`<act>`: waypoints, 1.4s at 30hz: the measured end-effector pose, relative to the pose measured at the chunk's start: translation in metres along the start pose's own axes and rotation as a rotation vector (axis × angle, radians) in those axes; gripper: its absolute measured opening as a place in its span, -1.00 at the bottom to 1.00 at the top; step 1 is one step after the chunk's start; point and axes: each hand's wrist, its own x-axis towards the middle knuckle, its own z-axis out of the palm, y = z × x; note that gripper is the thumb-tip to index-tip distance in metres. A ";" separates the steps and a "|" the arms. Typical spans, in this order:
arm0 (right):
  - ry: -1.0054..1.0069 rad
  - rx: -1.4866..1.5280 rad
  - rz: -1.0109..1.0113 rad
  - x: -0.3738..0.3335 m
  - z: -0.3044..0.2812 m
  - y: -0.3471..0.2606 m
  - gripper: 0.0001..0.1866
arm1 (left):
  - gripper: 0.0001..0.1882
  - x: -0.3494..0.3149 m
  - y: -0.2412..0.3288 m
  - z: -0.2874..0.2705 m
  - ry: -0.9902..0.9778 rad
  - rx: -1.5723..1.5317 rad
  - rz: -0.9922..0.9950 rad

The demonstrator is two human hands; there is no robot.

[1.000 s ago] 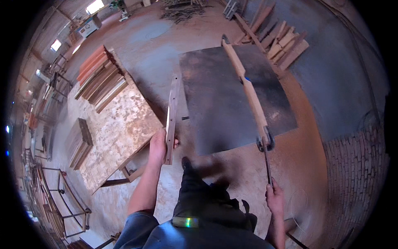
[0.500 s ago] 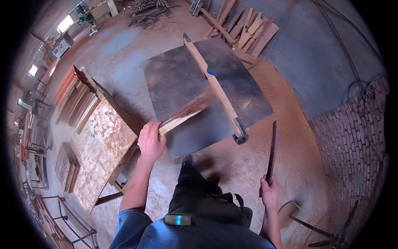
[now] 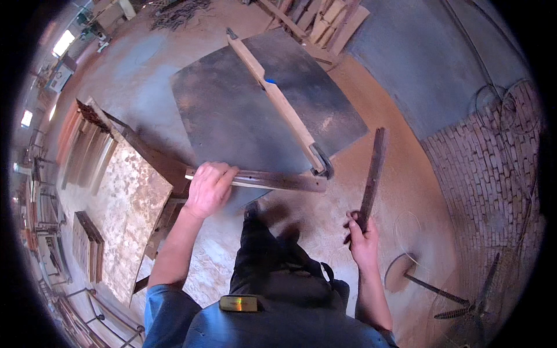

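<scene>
My left hand [image 3: 210, 188] is closed round a wooden strip [image 3: 278, 181], dark brown on its broad face and pale along the lower edge. The strip points right, and its far end lies just below the end of a long wooden jig [image 3: 284, 110] on the dark tabletop [image 3: 220, 110]. That jig has black ends and a small blue patch near its middle notch. At the right, my right hand [image 3: 364, 239] grips the lower end of a narrow dark brown strip [image 3: 374, 174], which slants upward over the floor, apart from the tabletop.
A stained board-topped table [image 3: 130, 191] stands at my left. Beyond it are stacked planks [image 3: 90, 151], with another wood stack [image 3: 88, 246] nearer. A fan [image 3: 478, 310] stands at the lower right beside a brick-patterned surface [image 3: 481, 185]. Offcuts [image 3: 331, 23] lean at the back.
My left hand's strip has swung down and turned its dark broad face up. My right hand has moved slightly left and up with its strip. The whole view has shifted.
</scene>
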 end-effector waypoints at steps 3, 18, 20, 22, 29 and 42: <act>-0.065 0.106 -0.056 0.004 0.017 -0.005 -0.67 | -0.56 0.020 0.006 0.007 -0.086 -0.062 0.154; 0.008 0.123 0.143 -0.022 0.022 0.097 -0.79 | -0.62 0.063 0.062 0.115 -0.070 -0.141 0.037; 0.025 0.260 0.280 -0.016 0.024 0.091 -0.79 | -0.62 0.059 0.083 0.129 0.000 -0.203 -0.246; 0.042 0.275 0.319 -0.010 0.023 0.087 -0.80 | -0.51 0.050 0.109 0.142 -0.086 -0.403 -0.554; -0.004 0.477 0.294 0.031 0.044 0.086 -0.80 | -0.48 0.087 0.129 0.141 -0.390 -0.683 -0.885; -0.243 -0.374 0.085 -0.050 -0.054 0.053 -0.54 | -0.52 0.128 0.044 0.195 -0.184 -0.472 -0.933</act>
